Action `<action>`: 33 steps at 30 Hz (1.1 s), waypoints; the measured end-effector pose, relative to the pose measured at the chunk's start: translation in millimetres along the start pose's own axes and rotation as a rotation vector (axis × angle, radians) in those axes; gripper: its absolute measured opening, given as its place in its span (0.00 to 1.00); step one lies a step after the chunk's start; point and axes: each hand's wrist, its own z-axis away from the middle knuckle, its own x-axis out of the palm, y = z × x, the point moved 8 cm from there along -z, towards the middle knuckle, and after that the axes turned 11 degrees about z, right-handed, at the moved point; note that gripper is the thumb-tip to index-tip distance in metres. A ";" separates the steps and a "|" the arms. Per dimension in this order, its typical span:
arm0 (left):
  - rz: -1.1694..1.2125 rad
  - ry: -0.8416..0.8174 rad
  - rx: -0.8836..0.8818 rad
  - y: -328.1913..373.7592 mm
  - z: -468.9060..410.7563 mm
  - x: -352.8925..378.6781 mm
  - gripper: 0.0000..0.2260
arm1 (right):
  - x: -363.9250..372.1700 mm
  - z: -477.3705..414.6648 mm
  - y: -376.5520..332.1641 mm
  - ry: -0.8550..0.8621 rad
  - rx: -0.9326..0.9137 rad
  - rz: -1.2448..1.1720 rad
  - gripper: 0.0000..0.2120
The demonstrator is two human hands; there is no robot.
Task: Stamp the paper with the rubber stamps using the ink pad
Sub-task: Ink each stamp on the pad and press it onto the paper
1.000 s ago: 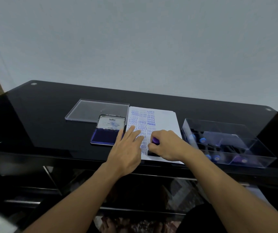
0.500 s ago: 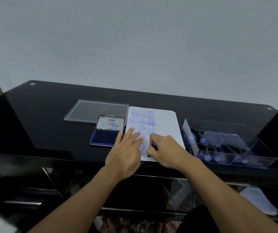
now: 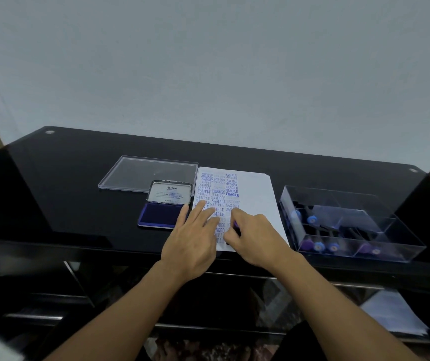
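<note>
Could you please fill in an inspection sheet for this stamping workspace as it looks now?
Surface: black glossy table.
Job's things: paper with blue prints on its left part; ink pad open at its left edge; purple stamp mostly hidden by the hand.
Clutter: clear lid behind the pad; clear box of spare stamps at right.
Hands: left hand flat on paper; right hand grips the stamp.
Cables: nothing seen.
Surroundings: plain pale wall.

Figure: A clear flat lid (image 3: 135, 173) is lying on the black glass table (image 3: 65, 199), toward its left side; a clear divided box (image 3: 401, 246) is sitting toward its right; a pale wall (image 3: 208, 61) is rising behind it.
</note>
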 end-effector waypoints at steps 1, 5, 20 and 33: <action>-0.003 0.002 0.004 0.1 0.4 -0.3 0.22 | -0.1 1.2 -0.6 0.005 -0.005 -0.001 0.11; -0.011 0.004 0.015 0.9 0.4 -0.2 0.22 | 0.0 2.9 -1.7 0.005 -0.016 0.002 0.11; -0.013 0.001 -0.006 -2.3 -0.6 3.3 0.23 | -0.3 -0.5 -0.5 -0.020 0.009 0.001 0.10; -0.022 0.012 0.002 -1.4 -0.1 3.3 0.23 | 0.9 -1.7 0.3 -0.038 0.010 -0.009 0.10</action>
